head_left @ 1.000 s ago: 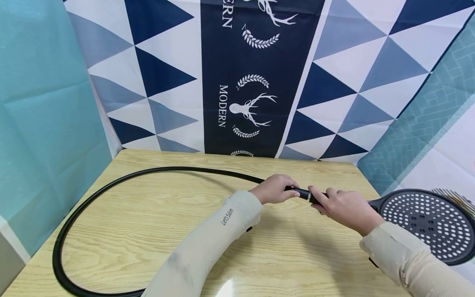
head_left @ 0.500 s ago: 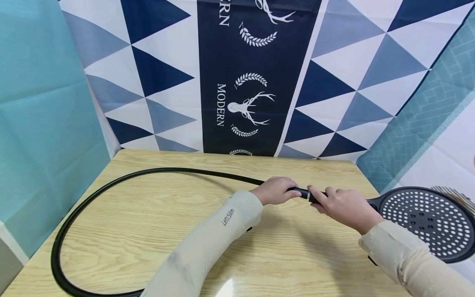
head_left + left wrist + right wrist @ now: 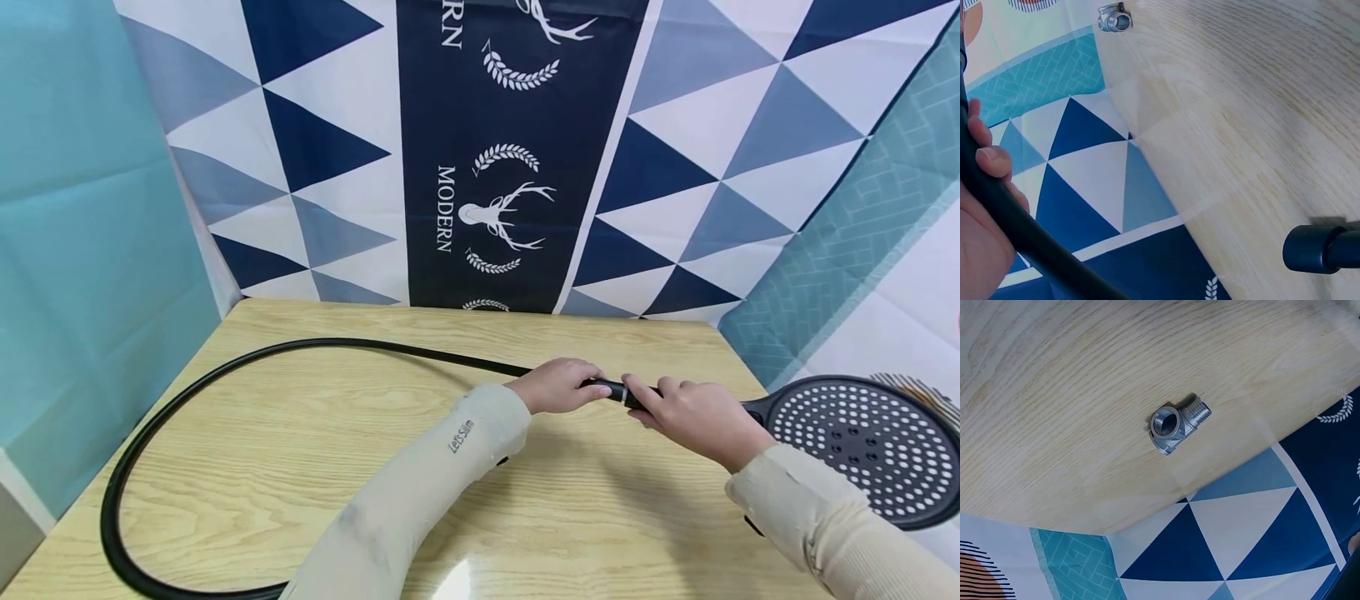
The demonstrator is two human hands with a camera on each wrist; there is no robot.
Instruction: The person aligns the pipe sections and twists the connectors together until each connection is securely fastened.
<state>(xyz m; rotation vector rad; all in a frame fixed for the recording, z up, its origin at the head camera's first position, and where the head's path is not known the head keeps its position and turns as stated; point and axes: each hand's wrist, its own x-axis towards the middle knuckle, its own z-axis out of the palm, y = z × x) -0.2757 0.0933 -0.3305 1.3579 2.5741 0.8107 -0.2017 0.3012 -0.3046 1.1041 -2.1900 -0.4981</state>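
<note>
My left hand (image 3: 561, 385) grips a thick black shower hose (image 3: 420, 352) just left of where it meets the handle of a black shower head. Curled round that handle is my right hand (image 3: 693, 417); the round perforated shower head (image 3: 862, 450) extends to the right, past the table's edge. Between the hands a silver ring (image 3: 624, 395) shows at the joint. In the left wrist view my fingers wrap the hose (image 3: 1047, 262), and its other end, a black cylindrical nut (image 3: 1310, 249), lies on the table. The right wrist view hardly shows the right hand.
A silver threaded tee fitting (image 3: 1175, 423) lies on the wooden table (image 3: 315, 467) near its far right side; my right hand hides it in the head view. The hose loops widely over the left half. A patterned cloth (image 3: 337, 125) hangs behind the table.
Both hands keep their hold on the hose and shower head, barely moving. The hose loop's left side has shifted slightly left, and the whole head view has moved a little.
</note>
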